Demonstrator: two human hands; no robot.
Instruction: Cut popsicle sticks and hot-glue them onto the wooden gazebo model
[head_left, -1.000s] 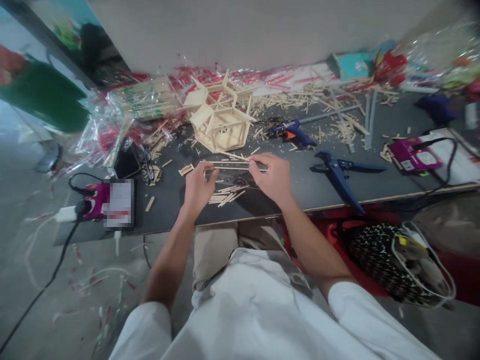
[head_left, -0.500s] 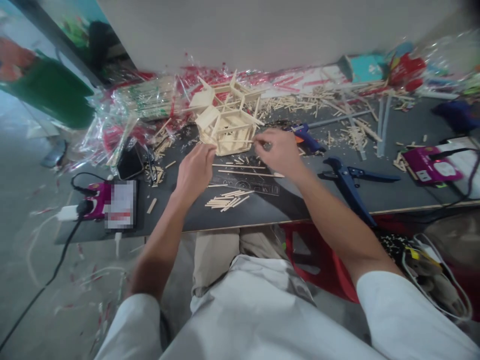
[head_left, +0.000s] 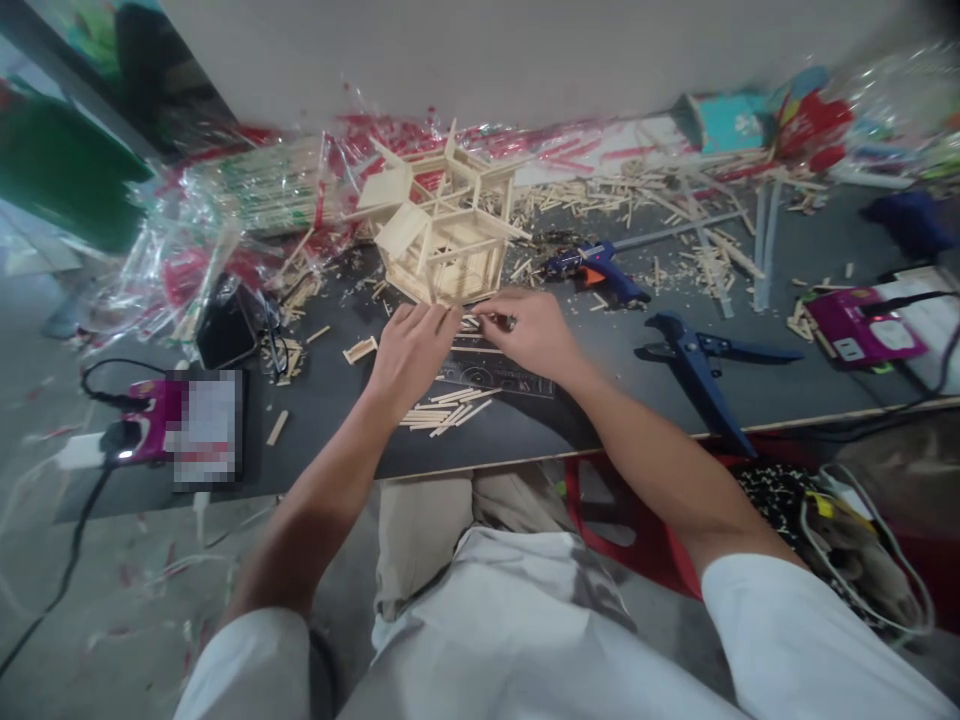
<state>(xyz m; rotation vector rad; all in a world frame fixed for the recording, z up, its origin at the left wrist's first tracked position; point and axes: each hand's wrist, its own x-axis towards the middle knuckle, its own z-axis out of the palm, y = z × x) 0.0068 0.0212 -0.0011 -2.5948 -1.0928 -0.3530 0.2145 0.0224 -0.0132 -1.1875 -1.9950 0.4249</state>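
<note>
Bench [head_left: 615, 345] with dark top; wooden frame [head_left: 435, 208] standing toward the back, left of centre. Open many-sided bays of pale slats, flat panels tilted along the left side (one at the front, another behind). Left hand [head_left: 416, 348] palm down at the front foot of the frame, fingers bent and bunched close together; anything pinched under the tips hidden, cannot tell. Right hand [head_left: 529, 325] just beside, turned toward the left one, thumb and forefinger drawn to a narrow gap near the same front edge; grip on a stick or contact with the frame too small to tell.

Below and between both hands: long thin stick [head_left: 480, 349] lying crosswise, then flat strip with round markings [head_left: 476, 377], then loose pile of short sticks [head_left: 450, 408] nearest the bench edge. Small wooden piece [head_left: 360, 349] just left of the left hand.

Right of the frame, blue glue gun [head_left: 607, 270]; nearer, blue cutter [head_left: 694, 370], handles spread (lower one overlapping the front edge). Far right, purple power box [head_left: 866, 325], cable plugged in. Far left, phone [head_left: 206, 430], screen pixelated. Along the back, wood scraps [head_left: 600, 195].
</note>
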